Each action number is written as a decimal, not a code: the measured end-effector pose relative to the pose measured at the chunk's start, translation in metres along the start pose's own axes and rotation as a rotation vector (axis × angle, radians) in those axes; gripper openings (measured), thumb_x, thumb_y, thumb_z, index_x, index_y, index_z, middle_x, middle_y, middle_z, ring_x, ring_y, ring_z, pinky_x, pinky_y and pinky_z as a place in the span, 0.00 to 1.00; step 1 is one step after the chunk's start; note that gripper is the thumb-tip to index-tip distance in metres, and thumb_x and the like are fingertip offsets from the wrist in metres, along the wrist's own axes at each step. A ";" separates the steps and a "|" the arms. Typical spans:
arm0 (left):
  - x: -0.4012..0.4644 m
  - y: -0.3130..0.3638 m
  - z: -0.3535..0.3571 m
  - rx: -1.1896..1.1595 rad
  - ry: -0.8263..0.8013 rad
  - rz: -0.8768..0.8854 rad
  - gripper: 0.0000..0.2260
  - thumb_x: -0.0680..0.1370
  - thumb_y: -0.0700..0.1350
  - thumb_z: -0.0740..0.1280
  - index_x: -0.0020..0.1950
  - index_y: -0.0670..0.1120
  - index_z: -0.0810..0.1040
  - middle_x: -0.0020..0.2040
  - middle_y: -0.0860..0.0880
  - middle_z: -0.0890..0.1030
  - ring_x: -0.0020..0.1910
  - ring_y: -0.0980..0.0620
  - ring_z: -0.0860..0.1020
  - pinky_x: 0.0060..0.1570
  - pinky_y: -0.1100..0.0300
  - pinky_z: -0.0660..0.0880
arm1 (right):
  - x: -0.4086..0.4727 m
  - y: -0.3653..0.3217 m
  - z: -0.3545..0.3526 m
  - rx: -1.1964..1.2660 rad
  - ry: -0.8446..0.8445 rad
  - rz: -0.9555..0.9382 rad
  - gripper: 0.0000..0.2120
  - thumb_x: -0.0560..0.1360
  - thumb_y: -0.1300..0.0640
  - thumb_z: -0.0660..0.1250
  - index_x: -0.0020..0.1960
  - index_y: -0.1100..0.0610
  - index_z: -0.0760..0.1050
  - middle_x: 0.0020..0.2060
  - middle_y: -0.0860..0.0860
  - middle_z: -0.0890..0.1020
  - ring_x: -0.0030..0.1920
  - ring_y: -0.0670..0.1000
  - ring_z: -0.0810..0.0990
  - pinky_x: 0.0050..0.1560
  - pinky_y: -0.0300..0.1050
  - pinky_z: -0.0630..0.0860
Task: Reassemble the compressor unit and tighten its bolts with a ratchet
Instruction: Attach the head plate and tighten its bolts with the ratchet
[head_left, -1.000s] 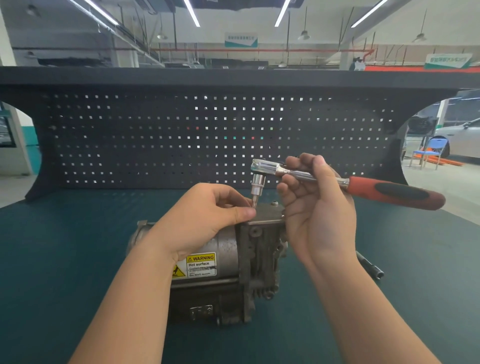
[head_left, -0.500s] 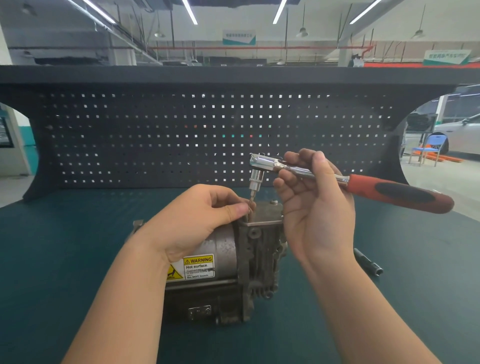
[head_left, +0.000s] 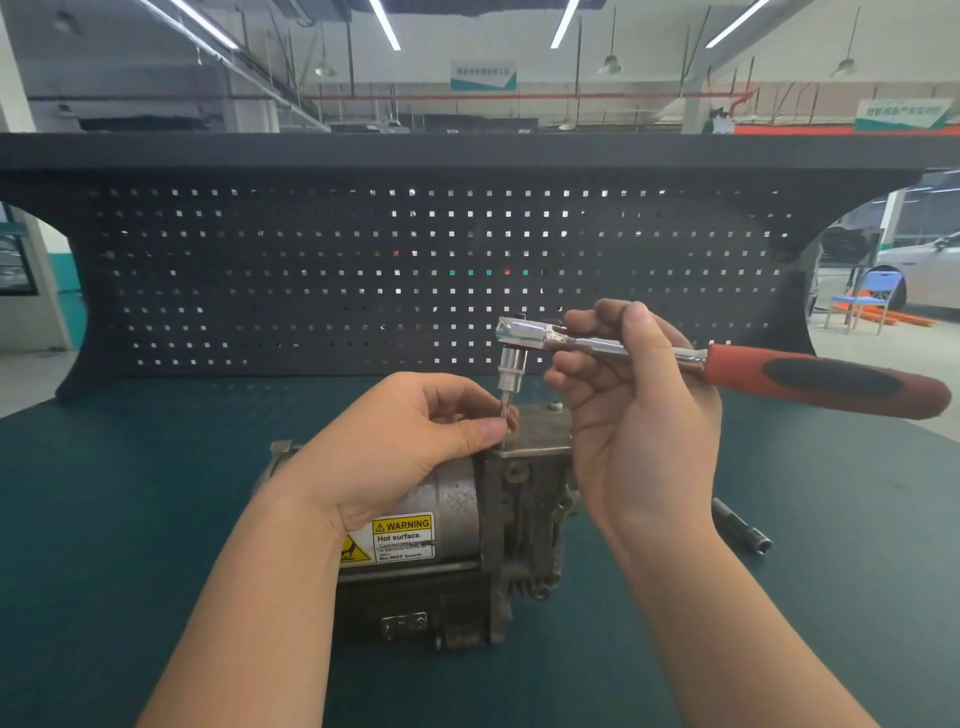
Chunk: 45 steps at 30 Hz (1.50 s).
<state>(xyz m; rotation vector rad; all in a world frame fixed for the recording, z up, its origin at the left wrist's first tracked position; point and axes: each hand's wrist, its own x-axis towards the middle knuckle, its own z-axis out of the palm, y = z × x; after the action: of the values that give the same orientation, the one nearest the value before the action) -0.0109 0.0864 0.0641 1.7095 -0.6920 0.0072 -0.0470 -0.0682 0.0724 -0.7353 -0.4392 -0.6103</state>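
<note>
Right now the person is holding the ratchet (head_left: 675, 361) level above the compressor unit (head_left: 467, 519), which is sitting on the green desk (head_left: 130, 519) with its cylinder running left to right. The right hand (head_left: 634, 415) is wrapping its fingers round the chrome shank just behind the head, so the red grip is sticking out unheld to the right. From the head, the socket and bit (head_left: 509, 379) are pointing straight down, and the tip is hanging just above the near-left corner of the flat top plate (head_left: 540, 431). The left hand (head_left: 405, 447) is lying over the cylinder, thumb and forefinger pinched together right at the bit's tip; whether a bolt is between them I cannot tell. The left hand is nearer the hole, so the next move looks like a short vertical drop of the bit, guided by that pinch
</note>
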 end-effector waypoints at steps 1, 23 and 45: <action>0.000 0.000 0.000 -0.010 0.001 0.002 0.08 0.65 0.49 0.73 0.43 0.53 0.86 0.48 0.49 0.86 0.50 0.53 0.84 0.54 0.61 0.79 | 0.000 0.001 0.000 -0.001 0.002 -0.001 0.10 0.82 0.62 0.60 0.44 0.62 0.77 0.36 0.55 0.83 0.29 0.51 0.80 0.32 0.41 0.78; -0.002 0.002 0.002 0.147 0.033 0.000 0.06 0.72 0.53 0.72 0.40 0.51 0.83 0.40 0.50 0.84 0.44 0.51 0.81 0.59 0.40 0.75 | -0.030 0.020 0.009 -0.558 -0.131 -0.573 0.08 0.80 0.57 0.59 0.51 0.43 0.72 0.42 0.47 0.83 0.34 0.47 0.83 0.38 0.38 0.78; 0.015 0.013 0.009 0.191 0.050 -0.071 0.13 0.75 0.39 0.58 0.48 0.49 0.82 0.48 0.42 0.83 0.49 0.43 0.81 0.59 0.53 0.76 | -0.011 0.006 0.009 -0.365 0.050 -0.190 0.09 0.79 0.57 0.59 0.47 0.61 0.76 0.36 0.54 0.84 0.25 0.52 0.78 0.29 0.41 0.76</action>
<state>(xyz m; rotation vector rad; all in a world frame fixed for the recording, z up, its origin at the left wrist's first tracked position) -0.0075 0.0706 0.0788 1.9099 -0.6083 0.0683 -0.0525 -0.0537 0.0692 -1.0295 -0.3567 -0.8997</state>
